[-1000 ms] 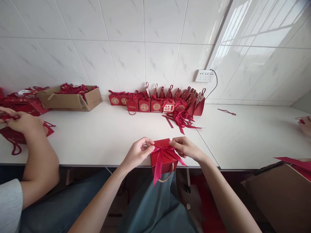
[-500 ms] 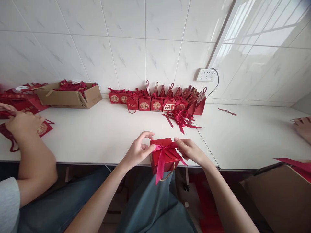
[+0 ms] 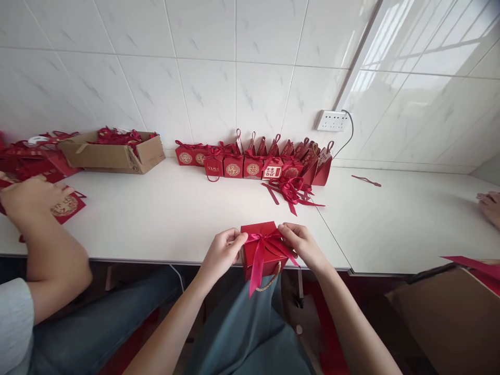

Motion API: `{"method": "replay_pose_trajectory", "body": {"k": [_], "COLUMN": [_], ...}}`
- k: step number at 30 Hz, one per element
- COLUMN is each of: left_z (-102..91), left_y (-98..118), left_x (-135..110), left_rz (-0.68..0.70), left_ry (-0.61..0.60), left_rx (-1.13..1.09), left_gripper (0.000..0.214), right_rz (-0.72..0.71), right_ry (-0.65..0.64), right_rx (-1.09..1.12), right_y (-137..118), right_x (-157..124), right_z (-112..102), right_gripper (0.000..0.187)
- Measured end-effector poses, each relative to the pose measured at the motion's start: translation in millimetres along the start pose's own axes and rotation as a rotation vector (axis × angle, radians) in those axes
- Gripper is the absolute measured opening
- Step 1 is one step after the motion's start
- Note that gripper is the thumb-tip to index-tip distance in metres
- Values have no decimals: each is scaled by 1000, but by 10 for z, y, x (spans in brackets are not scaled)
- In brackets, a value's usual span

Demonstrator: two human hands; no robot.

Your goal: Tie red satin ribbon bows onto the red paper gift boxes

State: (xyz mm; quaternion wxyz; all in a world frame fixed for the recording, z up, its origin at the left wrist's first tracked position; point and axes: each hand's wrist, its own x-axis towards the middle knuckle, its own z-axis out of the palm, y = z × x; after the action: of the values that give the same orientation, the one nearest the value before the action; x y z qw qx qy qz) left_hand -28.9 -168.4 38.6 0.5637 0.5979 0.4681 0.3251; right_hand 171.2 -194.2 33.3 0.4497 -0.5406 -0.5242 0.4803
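A red gift box [image 3: 261, 268] sits at the table's front edge, partly over it, with a twisted rope handle [image 3: 269, 282] hanging at its front. Across its top a pinkish-red ribbon [image 3: 258, 260] is tied in a bow, its tails draping down the front. My left hand [image 3: 223, 251] pinches the bow's left loop between thumb and fingers. On the other side, my right hand [image 3: 300, 240] is closed on the right loop.
Finished-looking red boxes [image 3: 253, 167] line the wall, with loose ribbons [image 3: 291, 190] before them. A cardboard carton [image 3: 105, 158] holds more ribbon. At left, a co-worker's hand [image 3: 33, 195] is over a red box; another person's hand [image 3: 490, 205] rests at far right.
My left fingers, spread before, have closed on the bow's left loop. My right hand has shifted slightly left onto the right loop. The box stays in place.
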Motion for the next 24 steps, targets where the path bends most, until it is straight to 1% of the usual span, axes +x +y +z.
{"method": "replay_pose_trajectory", "body": {"k": [3, 6, 8, 9, 11, 13, 15, 17, 19, 24], "left_z": [40, 79, 86, 79, 35, -42, -131, -207, -252, -251], "left_y": [-44, -108, -150, -169, -204, -238, -276, -322, -372, -443], "left_x": [-23, -50, -59, -61, -66, -76, -93, -109, -117, -93], "left_rz": [-28, 1, 8, 8, 25, 74, 121, 133, 130, 121], "left_ry": [35, 67, 92, 120, 215, 324, 386, 392, 377, 312], "left_rx": [-110, -174, -208, -225, -260, -290, -313, -331, -349, -366], "left_gripper": [33, 31, 30, 29, 29, 30, 31, 30, 29, 28], "right_rz": [-23, -30, -18, -10, -3, -1, -2, 1, 11, 49], "right_ry": [45, 79, 110, 126, 152, 159, 147, 132, 123, 125], "right_rx": [117, 230, 295, 324, 368, 391, 404, 420, 454, 521], "right_y": [78, 156, 195, 209, 226, 229, 224, 220, 222, 245], "right_x": [5, 27, 49, 62, 90, 119, 146, 168, 184, 186], "right_z": [44, 106, 184, 240, 381, 540, 676, 764, 801, 797], "right_gripper": [51, 50, 49, 48, 47, 47, 47, 46, 44, 42]}}
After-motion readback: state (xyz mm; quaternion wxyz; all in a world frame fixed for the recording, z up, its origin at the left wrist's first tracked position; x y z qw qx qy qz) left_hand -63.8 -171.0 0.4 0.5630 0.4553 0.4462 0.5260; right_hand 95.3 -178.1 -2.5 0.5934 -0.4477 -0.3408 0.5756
